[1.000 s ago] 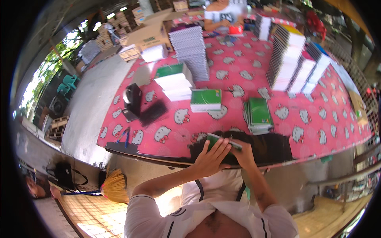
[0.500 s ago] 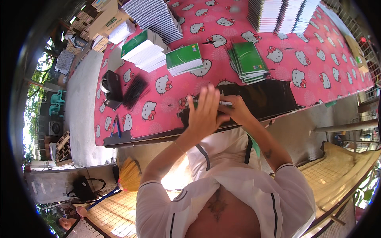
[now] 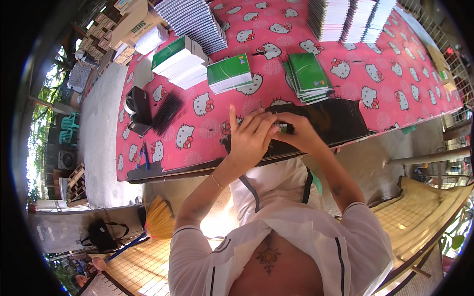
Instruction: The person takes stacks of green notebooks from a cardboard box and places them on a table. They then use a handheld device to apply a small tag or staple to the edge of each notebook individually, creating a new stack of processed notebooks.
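Note:
At the table's near edge, my left hand point(image 3: 249, 140) and my right hand point(image 3: 300, 132) meet over a small notebook point(image 3: 284, 128). Only a sliver of its green and dark surface shows between them; the rest is hidden. My left fingers are bent toward its edge, with the little finger sticking up. The right hand's fingers close round the other side. Just beyond the right hand lies a stack of green spiral notebooks point(image 3: 308, 74). Further left sit a low stack of green-covered notebooks point(image 3: 229, 72) and a taller white-paged stack with a green cover point(image 3: 180, 59).
A pink patterned cloth point(image 3: 202, 143) covers the table, with a black patch point(image 3: 335, 121) near me. To the left are a black hole-punch-like device point(image 3: 139, 111), black spiral coils point(image 3: 168, 112) and pens point(image 3: 143, 157). Tall notebook stacks point(image 3: 190, 22) point(image 3: 328, 19) stand at the back.
My left hand's flat, outstretched fingers have bent down onto the notebook, leaving the little finger raised. My right hand has stayed nearly in place, shifting slightly.

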Available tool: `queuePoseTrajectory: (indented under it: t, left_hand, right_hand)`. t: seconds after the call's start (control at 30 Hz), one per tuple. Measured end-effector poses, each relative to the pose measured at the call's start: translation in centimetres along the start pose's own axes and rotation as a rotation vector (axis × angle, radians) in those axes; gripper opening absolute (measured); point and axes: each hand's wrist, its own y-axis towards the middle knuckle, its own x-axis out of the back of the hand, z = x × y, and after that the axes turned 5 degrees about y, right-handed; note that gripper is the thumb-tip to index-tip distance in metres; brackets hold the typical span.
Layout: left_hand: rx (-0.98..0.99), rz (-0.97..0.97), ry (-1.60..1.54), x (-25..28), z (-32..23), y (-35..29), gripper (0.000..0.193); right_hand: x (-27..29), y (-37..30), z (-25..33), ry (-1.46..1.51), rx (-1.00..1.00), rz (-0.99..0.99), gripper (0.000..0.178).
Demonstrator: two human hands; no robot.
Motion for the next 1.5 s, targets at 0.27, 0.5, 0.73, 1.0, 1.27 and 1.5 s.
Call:
queuePoseTrajectory:
  t: [0.27,0.5,0.73,1.0,1.27,1.5]
  left_hand:
    - [-0.014,-0.017,-0.109,-0.4,0.2,0.0,0.015]
    - [0.008,0.039,-0.108,0.3,-0.1,0.1,0.017]
    - [0.086,0.089,-0.159,1.0,0.4,2.0,0.039]
    - [-0.160,0.295,-0.149,-1.5,-2.6,-2.4,0.078]
    - [-0.350,0.135,-0.344,-0.3,-2.3,-2.9,0.063]
    - [0.432,-0.416,-0.690,1.8,1.8,3.7,0.050]
  right_hand:
    - [4.2,0.4,1.6,0.015,-0.066,0.078,0.013]
    - [2.3,1.2,1.5,-0.158,0.065,-0.045,0.007]
    - [0.0,0.0,0.9,0.921,-0.300,0.028,0.050]
    - [-1.6,-0.8,0.6,1.360,-0.454,-0.082,0.056]
    - [1.8,0.7,4.7,1.155,-0.296,-0.145,0.054]
    - [3.1,0.5,4.5,1.044,-0.051,-0.250,0.040]
